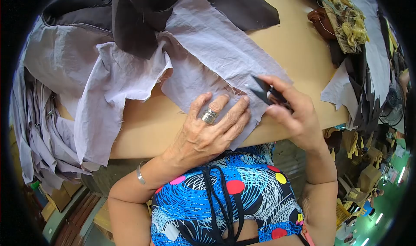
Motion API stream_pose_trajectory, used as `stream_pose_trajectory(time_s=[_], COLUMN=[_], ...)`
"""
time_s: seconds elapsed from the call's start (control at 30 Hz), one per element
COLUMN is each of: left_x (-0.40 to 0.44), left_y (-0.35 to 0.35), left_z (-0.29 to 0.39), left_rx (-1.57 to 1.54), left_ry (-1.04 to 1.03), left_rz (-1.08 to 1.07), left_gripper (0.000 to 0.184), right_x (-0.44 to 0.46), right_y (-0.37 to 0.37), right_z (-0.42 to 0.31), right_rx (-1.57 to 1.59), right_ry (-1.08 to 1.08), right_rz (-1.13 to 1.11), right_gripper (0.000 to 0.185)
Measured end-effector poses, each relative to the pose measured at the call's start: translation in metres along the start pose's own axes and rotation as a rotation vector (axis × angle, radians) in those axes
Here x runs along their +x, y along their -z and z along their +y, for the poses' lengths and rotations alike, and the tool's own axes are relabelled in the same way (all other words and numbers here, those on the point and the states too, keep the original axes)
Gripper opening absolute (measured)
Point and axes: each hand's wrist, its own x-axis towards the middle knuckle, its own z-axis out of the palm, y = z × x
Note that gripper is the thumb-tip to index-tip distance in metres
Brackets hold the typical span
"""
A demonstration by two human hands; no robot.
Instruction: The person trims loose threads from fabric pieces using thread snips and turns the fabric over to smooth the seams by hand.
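A pale grey-lilac cloth piece (216, 42) with a frayed seam lies on the table under both hands. My left hand (212, 124) rests on it near the table's front edge, fingers spread and pressing the cloth beside the seam; a wide silver ring is on one finger. In my right hand (297, 111) is a pair of dark thread snips (264, 90), held between thumb and fingers. Their blades point left toward the frayed seam, just above the cloth. Whether the blades touch a thread I cannot tell.
Dark cloth (143, 16) is heaped at the back left. More grey cloth (52, 124) hangs over the table's left edge. A bundle of yellowish threads (346, 25) sits at the back right, near dark and grey pieces. The tan tabletop (312, 64) shows between them.
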Motion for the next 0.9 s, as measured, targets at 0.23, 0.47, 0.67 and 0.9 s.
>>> stream_pose_trajectory(time_s=[0.23, 0.47, 0.67, 0.9], left_x=[0.001, 0.001, 0.004, 0.010], left_y=[0.004, 0.002, 0.007, 0.012], left_z=[0.002, 0.000, 0.000, -0.018], left_rx=[-0.020, -0.002, -0.038, -0.016], left_ry=[0.016, -0.021, -0.010, -0.103], left_rz=[-0.027, -0.020, -0.059, -0.052], left_gripper=[0.036, 0.033, 0.040, 0.042], right_x=[-0.006, 0.013, 0.050, 0.063], right_y=[-0.012, -0.021, 0.003, 0.018], right_z=[0.002, -0.004, 0.022, 0.027], right_rx=[-0.754, -0.800, -0.706, -1.065], right_ry=[0.358, 0.450, 0.315, 0.361], right_rz=[0.095, 0.127, 0.370, 0.396], right_gripper=[0.053, 0.051, 0.033, 0.040])
